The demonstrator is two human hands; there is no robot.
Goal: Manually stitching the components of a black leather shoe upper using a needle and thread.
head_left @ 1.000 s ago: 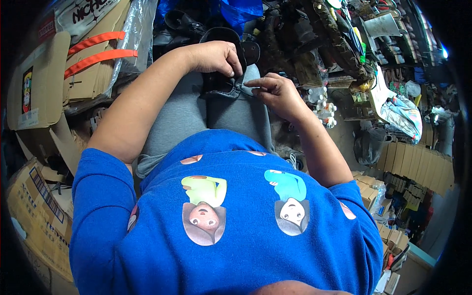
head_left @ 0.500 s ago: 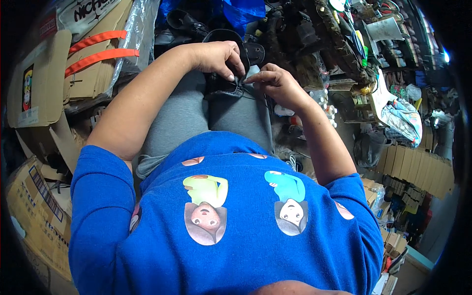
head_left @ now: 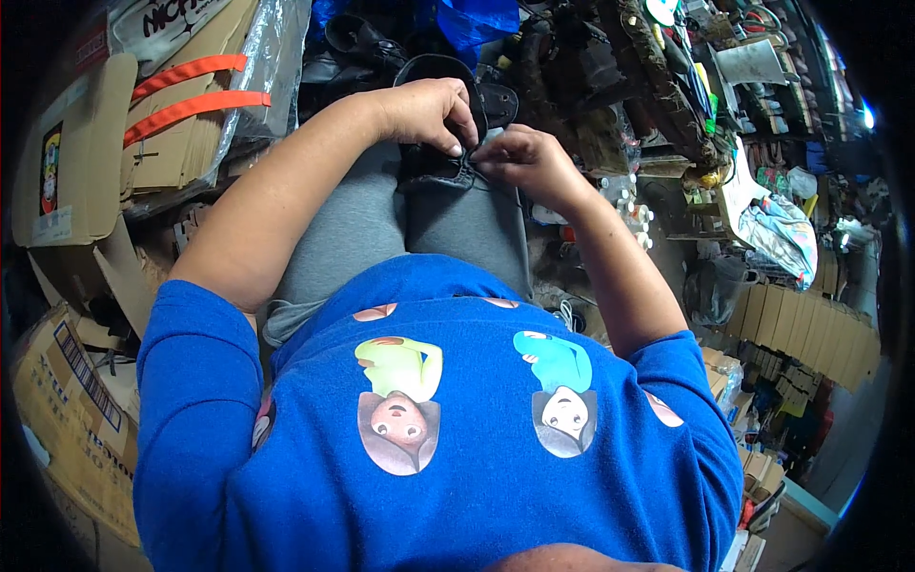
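A black leather shoe (head_left: 434, 170) rests across my thighs, partly covered by my fingers. A flap with small eyelets (head_left: 498, 105) shows at its far right. From the left, my left hand (head_left: 434, 112) bends over the shoe, thumb and fingers pinched on its black edge. My right hand (head_left: 526, 157) is at the shoe's right side. Its fingers are curled and their tips meet close to the left thumb. Whatever thin thing lies between the right fingertips is too small to make out.
More black shoes (head_left: 357, 48) lie beyond my knees beside a blue plastic bag (head_left: 472, 24). Cardboard boxes (head_left: 86, 162) with orange straps (head_left: 195, 110) stand to the left. Several small white bottles (head_left: 629, 210) and a cluttered workbench (head_left: 667, 95) are at the right.
The fingers of my right hand have curled in, and the hand has shifted slightly left and down. My left hand stays almost in place at the shoe.
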